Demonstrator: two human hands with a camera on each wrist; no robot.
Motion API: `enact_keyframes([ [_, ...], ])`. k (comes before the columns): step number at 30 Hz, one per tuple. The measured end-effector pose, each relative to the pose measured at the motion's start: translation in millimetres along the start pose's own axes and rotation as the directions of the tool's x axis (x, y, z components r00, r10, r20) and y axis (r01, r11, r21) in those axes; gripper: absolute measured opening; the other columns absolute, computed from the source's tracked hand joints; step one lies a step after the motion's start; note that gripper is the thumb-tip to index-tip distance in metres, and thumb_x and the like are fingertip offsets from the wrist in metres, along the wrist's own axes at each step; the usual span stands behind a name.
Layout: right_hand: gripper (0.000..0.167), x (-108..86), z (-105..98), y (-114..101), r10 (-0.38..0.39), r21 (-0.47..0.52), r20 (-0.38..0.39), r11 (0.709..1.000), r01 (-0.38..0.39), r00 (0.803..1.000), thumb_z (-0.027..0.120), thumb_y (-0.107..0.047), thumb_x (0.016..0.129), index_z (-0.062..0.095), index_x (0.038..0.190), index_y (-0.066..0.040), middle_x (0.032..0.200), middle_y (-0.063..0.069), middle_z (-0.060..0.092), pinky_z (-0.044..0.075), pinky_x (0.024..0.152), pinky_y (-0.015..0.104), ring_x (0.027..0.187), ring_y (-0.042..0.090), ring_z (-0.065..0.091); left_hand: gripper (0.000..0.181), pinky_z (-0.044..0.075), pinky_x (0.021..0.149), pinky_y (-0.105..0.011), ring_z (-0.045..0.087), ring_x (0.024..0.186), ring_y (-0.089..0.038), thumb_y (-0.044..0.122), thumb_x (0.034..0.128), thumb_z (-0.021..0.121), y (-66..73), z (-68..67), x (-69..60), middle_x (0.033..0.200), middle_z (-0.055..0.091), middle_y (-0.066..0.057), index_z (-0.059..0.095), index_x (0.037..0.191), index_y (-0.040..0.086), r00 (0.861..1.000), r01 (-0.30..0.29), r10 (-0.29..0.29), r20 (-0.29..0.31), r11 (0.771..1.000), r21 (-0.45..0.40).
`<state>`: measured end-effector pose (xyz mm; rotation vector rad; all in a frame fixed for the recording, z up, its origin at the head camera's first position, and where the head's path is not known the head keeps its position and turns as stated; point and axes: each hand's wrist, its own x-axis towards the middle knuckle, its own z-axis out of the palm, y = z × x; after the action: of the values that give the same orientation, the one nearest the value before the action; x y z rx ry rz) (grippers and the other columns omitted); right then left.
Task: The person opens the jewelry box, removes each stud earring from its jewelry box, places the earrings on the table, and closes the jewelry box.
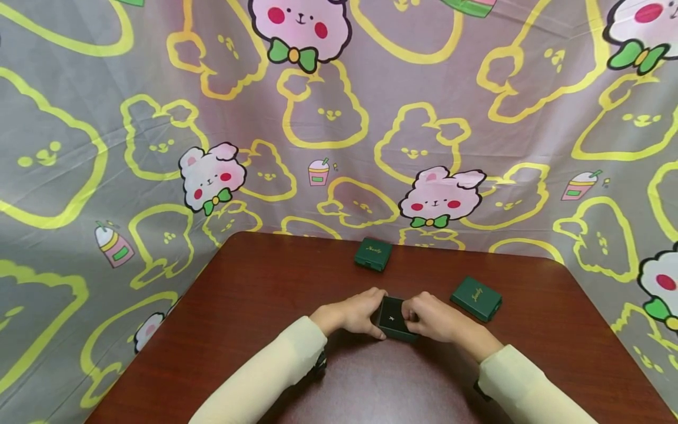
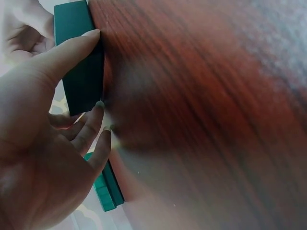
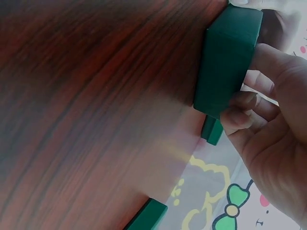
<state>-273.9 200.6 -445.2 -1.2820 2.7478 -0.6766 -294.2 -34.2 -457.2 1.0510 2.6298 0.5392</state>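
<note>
Nearest: two pale cream long sleeves [image 1: 265,371], one per arm, a small dark object [image 1: 320,362] under the left cuff. Both arms reach over a glossy reddish-brown wood-grain table [image 1: 254,306]. Left hand [image 1: 362,312] grips the left side of an open, square, dark green box [image 1: 399,335], thumb at the near corner, fingers spread round the far one; left wrist view has the thumb lying along the plain green wall. Right hand [image 1: 431,316] is over the right part of the same box, fingers curled in at the rim; can't tell whether it pinches anything. Box is at mid-table between the hands, open top up; can't confirm the base sits fully flat. Inside: black lining [image 1: 391,307], with a tiny bright star-like piece [image 1: 391,318] on it, left of the right hand's fingers. Beyond, to the right: a closed, flat, green square box with gold script [image 1: 477,298], lying at an angle, near the right forearm but apart from it. Farther, near the back edge: a second closed green box with gold lettering [image 1: 373,254], too small to read. Behind the table: grey hanging cloth [image 1: 365,162] printed with yellow outline animals, pink rabbits with green bows, and drink cups.
</note>
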Motion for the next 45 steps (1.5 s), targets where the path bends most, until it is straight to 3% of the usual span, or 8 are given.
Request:
enact_keyframes([
  [19,0.023,-1.7,-3.4,0.2,-0.068,-0.007,-0.046,0.998,0.068,0.997,0.076,0.002,0.085,0.066,0.074,-0.016,0.068,-0.013,0.057,0.043,0.055,0.019,0.06,-0.002,0.044,0.078,0.044,0.096,-0.024,0.051,0.107,-0.009,0.037,0.0796,0.089,2.1,-2.9,2.5,0.125,0.051,-0.001,0.045,0.137,0.007,1.0,0.015,-0.015,0.009,1.0,0.002],
  [26,0.022,-2.5,-4.5,-0.8,-0.051,-0.013,-0.026,0.999,0.051,0.998,0.075,0.002,0.087,0.067,0.076,-0.015,0.07,-0.013,0.057,0.044,0.057,0.02,0.062,0.0,0.046,0.078,0.044,0.096,-0.025,0.052,0.106,-0.009,0.037,0.0794,0.089,0.9,-2.4,1.7,0.124,0.051,-0.001,0.045,0.137,0.008,1.0,0.013,-0.013,0.008,1.0,-0.003],
  [45,0.023,-3.0,-5.1,4.9,-0.1,-0.023,-0.022,0.995,0.099,0.995,0.074,0.003,0.087,0.067,0.076,-0.016,0.071,-0.014,0.058,0.045,0.057,0.02,0.062,-0.002,0.048,0.081,0.044,0.101,-0.028,0.052,0.114,-0.012,0.037,0.0812,0.088,2.2,-2.3,0.9,0.129,0.051,-0.004,0.043,0.141,0.007,1.0,0.014,-0.014,0.018,1.0,0.004],
])
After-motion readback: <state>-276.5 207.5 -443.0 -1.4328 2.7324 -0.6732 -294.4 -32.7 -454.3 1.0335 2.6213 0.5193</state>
